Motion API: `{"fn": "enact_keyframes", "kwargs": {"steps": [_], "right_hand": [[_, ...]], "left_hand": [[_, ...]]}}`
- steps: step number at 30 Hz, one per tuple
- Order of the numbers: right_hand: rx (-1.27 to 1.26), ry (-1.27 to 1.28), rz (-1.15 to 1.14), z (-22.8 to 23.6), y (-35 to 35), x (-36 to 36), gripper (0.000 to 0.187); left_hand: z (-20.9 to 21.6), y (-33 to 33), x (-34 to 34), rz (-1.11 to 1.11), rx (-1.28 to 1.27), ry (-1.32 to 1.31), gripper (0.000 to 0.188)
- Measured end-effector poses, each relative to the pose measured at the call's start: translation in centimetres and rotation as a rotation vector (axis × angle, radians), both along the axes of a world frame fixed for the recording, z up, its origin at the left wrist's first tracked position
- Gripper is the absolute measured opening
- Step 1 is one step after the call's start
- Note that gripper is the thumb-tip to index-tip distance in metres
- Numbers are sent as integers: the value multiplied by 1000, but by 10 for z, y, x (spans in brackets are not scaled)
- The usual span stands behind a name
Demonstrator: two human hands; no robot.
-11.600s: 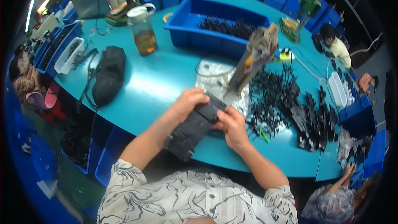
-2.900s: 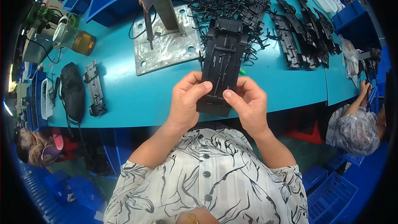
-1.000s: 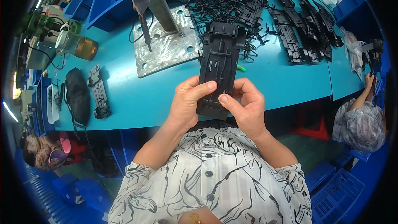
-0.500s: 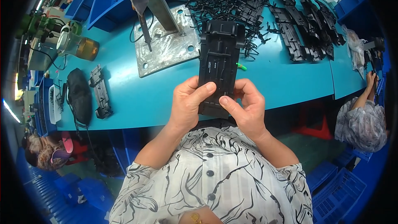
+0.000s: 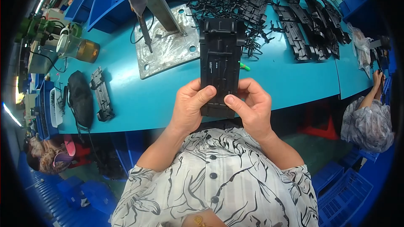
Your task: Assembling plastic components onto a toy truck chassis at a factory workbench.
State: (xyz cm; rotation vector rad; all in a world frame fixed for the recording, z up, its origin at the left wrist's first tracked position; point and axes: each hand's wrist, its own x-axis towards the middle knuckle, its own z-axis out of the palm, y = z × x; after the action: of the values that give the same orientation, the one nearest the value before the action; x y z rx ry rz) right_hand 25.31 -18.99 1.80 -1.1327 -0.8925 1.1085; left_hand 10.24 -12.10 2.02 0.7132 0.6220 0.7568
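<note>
Between my two hands I hold a long black plastic toy-car chassis (image 5: 219, 65) over the near edge of the table. My left hand (image 5: 191, 103) grips its lower left edge with the thumb lying on the face. On the opposite edge, my right hand (image 5: 251, 108) grips with its thumb also on the face; most fingers of both hands are hidden behind the part. A heap of thin black plastic pieces (image 5: 216, 1) lies beyond it. Further black chassis parts (image 5: 309, 21) are stacked at the far right, and a single one (image 5: 102, 93) lies at the left.
A metal stand plate (image 5: 162, 61) with an upright post and a hanging pointed tool occupies the table's middle left. Behind it are blue bins (image 5: 108, 10). A black pouch (image 5: 80, 100) and a jug of amber liquid (image 5: 86, 49) sit left. Another person (image 5: 367, 122) works at the right.
The chassis has tipped slightly and now faces me more squarely, its top end a little higher. Both hands keep their hold on it.
</note>
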Motion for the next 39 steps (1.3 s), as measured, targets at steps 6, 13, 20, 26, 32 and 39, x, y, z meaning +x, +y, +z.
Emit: {"fn": "enact_keyframes", "kwargs": {"steps": [6, 13, 20, 26, 32, 39], "right_hand": [[-7, -130, -261, 8, 3, -8, 18], [-121, 48, -170, 5, -4, -6, 11], [-183, 122, -120, 9, -3, -3, 9], [-162, 106, -106, 9, 0, -3, 11], [-174, 86, -132, 9, 1, -4, 10], [124, -429, -319, 4, 0, -11, 10]], "left_hand": [[6, 1, -2, 13, 84, 4, 28], [3, 1, 0, 7, 291, 96, 22], [3, -6, 3, 80, 374, 130, 19], [-1, -8, 2, 116, 473, 184, 15], [1, -8, 4, 129, 475, 221, 12], [8, -6, 8, 209, 812, 365, 11]]}}
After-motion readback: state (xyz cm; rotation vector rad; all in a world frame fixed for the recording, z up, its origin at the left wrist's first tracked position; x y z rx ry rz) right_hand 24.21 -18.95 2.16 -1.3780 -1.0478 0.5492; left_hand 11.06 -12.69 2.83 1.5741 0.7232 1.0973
